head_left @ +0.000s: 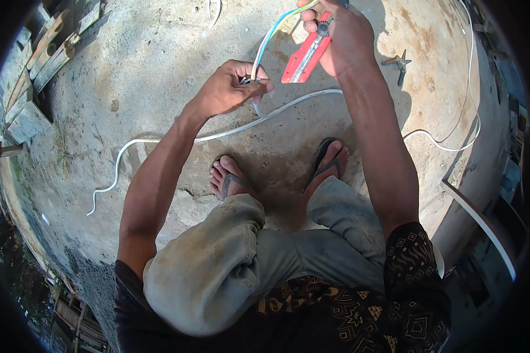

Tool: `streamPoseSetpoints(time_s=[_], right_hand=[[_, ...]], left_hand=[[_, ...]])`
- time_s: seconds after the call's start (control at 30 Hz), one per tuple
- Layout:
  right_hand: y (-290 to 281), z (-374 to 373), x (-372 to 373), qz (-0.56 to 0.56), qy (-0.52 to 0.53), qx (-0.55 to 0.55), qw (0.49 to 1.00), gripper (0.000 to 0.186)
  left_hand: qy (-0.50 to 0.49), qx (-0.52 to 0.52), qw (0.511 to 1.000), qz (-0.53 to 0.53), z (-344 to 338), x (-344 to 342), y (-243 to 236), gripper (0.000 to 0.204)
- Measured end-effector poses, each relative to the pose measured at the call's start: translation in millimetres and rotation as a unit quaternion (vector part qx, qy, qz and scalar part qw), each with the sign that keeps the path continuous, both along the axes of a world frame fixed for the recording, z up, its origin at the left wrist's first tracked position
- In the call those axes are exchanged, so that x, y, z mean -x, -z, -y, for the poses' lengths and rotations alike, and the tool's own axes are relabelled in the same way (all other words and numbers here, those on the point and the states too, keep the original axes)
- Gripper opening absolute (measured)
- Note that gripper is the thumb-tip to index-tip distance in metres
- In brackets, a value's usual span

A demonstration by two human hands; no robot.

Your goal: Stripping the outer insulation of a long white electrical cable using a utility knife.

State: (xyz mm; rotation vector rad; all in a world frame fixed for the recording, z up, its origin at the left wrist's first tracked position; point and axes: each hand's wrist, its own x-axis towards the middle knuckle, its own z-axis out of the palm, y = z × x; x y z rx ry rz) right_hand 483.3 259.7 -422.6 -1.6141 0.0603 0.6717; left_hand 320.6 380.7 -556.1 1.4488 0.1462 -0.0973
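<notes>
Through the head camera I am seeing the left hand (225,89) near the upper middle of the frame, its thumb and fingers closing in a pinch around a bundle of coloured wires (270,36). The wires are arching up and to the right, toward the upper edge, where they are reaching the fingers of the right hand (348,42). That hand is gripping a red tool (309,53) with a grey metal strip along it and a round dark knob; its far fingertips are running into the edge, so I cannot tell how they are meeting the wires.

Below the left hand, a white cable (224,135) is curving over the concrete ground (159,76) from centre left, passing behind the right forearm and looping at the right. Pliers (401,62) are lying open on the ground at the upper right, just beside that forearm. Two sandalled feet (228,176) are resting mid-frame, and wooden pieces (52,62) are lying piled at the upper left.
</notes>
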Motion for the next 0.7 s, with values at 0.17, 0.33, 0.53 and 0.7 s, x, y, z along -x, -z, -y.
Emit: streamPoseSetpoints(time_s=[0.17, 0.33, 0.53, 0.7], right_hand=[[8.0, -5.5, -2.8, 0.042, -0.018, 0.025, 0.999, 0.045], [-25.6, -11.5, 24.9, -0.037, -0.063, -0.047, 0.996, 0.046], [16.1, -22.6, 3.7, 0.101, 0.019, -0.057, 0.993, 0.028], [9.1, -10.4, -11.4, 0.073, -0.007, -0.059, 0.996, 0.019]], left_hand=[[0.000, -0.107, 0.981, -0.161, 11.3, -7.5, -35.0, 0.014], [0.007, -0.129, 0.972, -0.198, 25.3, 7.5, -11.8, 0.016], [-0.013, -0.141, 0.985, -0.097, 50.2, 32.2, 40.7, 0.016], [-0.216, -0.072, 0.972, -0.055, 46.3, 40.3, -2.8, 0.030]])
